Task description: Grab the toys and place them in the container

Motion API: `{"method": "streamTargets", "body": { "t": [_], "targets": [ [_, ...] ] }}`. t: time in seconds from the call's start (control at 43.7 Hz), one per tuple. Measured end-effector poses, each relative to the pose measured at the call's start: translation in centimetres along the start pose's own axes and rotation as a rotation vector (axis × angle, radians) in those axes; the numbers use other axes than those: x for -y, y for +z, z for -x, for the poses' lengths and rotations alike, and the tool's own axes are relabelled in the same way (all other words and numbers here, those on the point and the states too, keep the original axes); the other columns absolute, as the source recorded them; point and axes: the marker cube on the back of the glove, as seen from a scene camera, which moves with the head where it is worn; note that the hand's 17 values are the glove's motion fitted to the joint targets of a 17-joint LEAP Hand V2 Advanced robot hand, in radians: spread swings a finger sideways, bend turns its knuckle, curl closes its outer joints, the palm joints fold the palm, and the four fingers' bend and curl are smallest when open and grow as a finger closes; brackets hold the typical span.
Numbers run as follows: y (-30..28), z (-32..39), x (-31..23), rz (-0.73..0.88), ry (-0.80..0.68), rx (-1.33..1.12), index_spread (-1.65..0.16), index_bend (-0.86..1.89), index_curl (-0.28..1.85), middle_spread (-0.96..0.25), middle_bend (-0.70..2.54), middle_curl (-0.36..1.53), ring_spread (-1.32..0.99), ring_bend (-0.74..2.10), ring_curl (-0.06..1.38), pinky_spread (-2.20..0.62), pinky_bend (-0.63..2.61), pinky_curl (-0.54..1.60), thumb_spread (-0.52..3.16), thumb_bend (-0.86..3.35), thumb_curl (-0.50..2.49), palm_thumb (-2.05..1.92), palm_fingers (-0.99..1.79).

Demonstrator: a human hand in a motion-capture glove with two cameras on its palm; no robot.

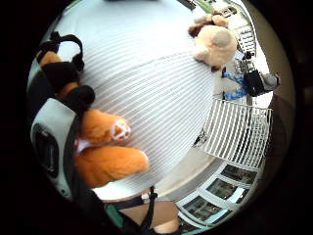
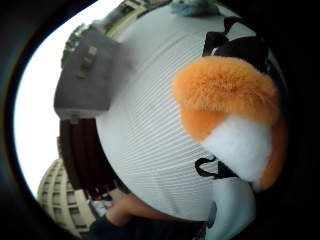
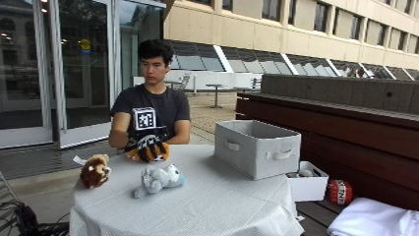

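Observation:
In the outside view my gloved right hand (image 3: 145,144) grips an orange plush toy (image 3: 156,153) at the far edge of the round table, just in front of the person. Both palm views show that toy close up, with orange fur (image 1: 105,147) and a white patch (image 2: 240,145). A brown plush toy (image 3: 95,171) (image 1: 212,41) sits near the table's left edge. A grey and white plush toy (image 3: 157,179) lies in the middle. The grey fabric container (image 3: 256,147) (image 2: 85,75) stands open on the right side of the table, away from my hand.
The table (image 3: 216,206) wears a white striped cloth. A wooden bench (image 3: 340,128) runs behind the container, with a small white box (image 3: 308,186), a red object (image 3: 338,191) and a white cloth (image 3: 373,219) on it. The person's bare left arm (image 3: 180,132) rests by the table.

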Motion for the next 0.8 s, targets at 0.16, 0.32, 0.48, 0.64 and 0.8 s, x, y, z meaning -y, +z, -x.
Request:
{"method": "streamTargets", "body": {
  "t": [0.16, 0.32, 0.48, 0.64, 0.8],
  "targets": [
    [-1.1, -0.5, 2.4, -0.002, -0.001, -0.018, -0.28, 0.31, 0.46, -0.21, 0.65, 0.34, -0.36, 1.07, 0.39, -0.44, 0.85, 0.3, 1.02, 0.46, 0.65, 0.95, 1.24],
    [-5.0, 0.0, 4.8, -0.055, 0.036, -0.033, -0.27, 0.3, 0.49, -0.26, 0.7, 0.38, -0.39, 1.1, 0.4, -0.45, 0.8, 0.31, 0.84, 0.41, 0.71, 0.91, 1.19],
    [-11.9, 2.0, 6.6, -0.133, 0.052, -0.062, -0.32, 0.17, 0.5, -0.32, 0.53, 0.35, -0.4, 1.05, 0.39, -0.46, 0.92, 0.35, 0.79, 0.25, 0.72, 0.71, 0.93],
    [-19.0, 5.2, 9.1, -0.255, -0.062, -0.093, -0.36, 0.12, 0.46, -0.36, 0.46, 0.35, -0.41, 1.0, 0.38, -0.45, 0.98, 0.37, 0.79, 0.21, 0.75, 0.67, 0.86],
    [-23.3, 10.5, 10.2, -0.279, -0.08, -0.095, -0.39, 0.12, 0.44, -0.38, 0.43, 0.36, -0.41, 0.99, 0.37, -0.43, 1.0, 0.37, 0.81, 0.19, 0.78, 0.67, 0.84]
  ]
}}
